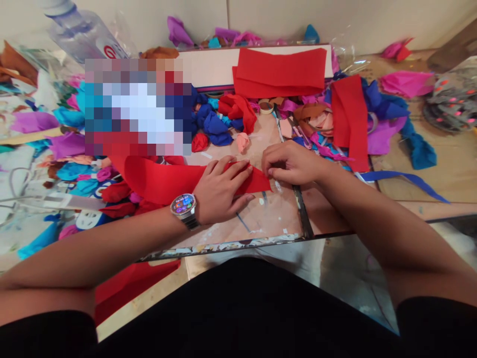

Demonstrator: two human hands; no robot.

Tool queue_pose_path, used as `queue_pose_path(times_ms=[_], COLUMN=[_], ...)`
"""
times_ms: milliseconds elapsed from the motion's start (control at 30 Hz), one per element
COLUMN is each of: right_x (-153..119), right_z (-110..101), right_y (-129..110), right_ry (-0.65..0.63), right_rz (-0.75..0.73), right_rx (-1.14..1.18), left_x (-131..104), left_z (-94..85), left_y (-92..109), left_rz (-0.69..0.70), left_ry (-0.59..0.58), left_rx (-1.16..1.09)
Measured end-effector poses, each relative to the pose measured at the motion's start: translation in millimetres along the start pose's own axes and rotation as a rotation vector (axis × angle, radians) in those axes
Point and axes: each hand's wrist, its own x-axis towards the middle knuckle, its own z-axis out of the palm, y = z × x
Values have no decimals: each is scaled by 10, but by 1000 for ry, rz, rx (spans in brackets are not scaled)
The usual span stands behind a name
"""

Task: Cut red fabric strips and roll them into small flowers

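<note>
A long red strip (167, 180) runs over the work surface and narrows to a point at its right end. My left hand (224, 191), with a watch (184, 206) on the wrist, lies flat on the strip with its fingers spread. Just beyond the strip's tip is my right hand (288, 161), fingers curled and thumb against the forefinger, at the strip's upper right edge. What is between those fingertips is too small to make out.
Folded red pieces (281, 72) rest on a white box (208, 67) at the back. Crumpled coloured pieces surround the board (261, 219). A bottle (84, 32) stands back left; a tape roll (266, 106) lies behind my hands. A blue ribbon (410, 179) is at the right.
</note>
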Motion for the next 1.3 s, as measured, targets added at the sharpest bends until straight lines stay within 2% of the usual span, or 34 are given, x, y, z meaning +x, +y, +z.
queue_pose_path(times_ms=[100,300,500,633,933,1100,1300], right_x=[10,-11,-13,-14,6,18,9], right_z=[24,11,25,75,133,123,149], right_y=[-1,16,-13,-5,83,69,81], right_ry=[-4,-68,75,98,55,22,55], right_rz=[-24,25,199,270,120,103,65], right_rx=[25,-32,-178,-131,-165,-180,-157], left_x=[0,-2,-1,1,-18,-22,-21], left_z=[-6,-2,-2,-1,34,28,34], left_y=[5,0,1,3,-9,-6,-8], left_rz=[-1,-17,-21,-39,-42,-35,-15], left_ry=[1,-7,8,18,68,88,108], left_rx=[5,3,10,-13,-27,-31,-20])
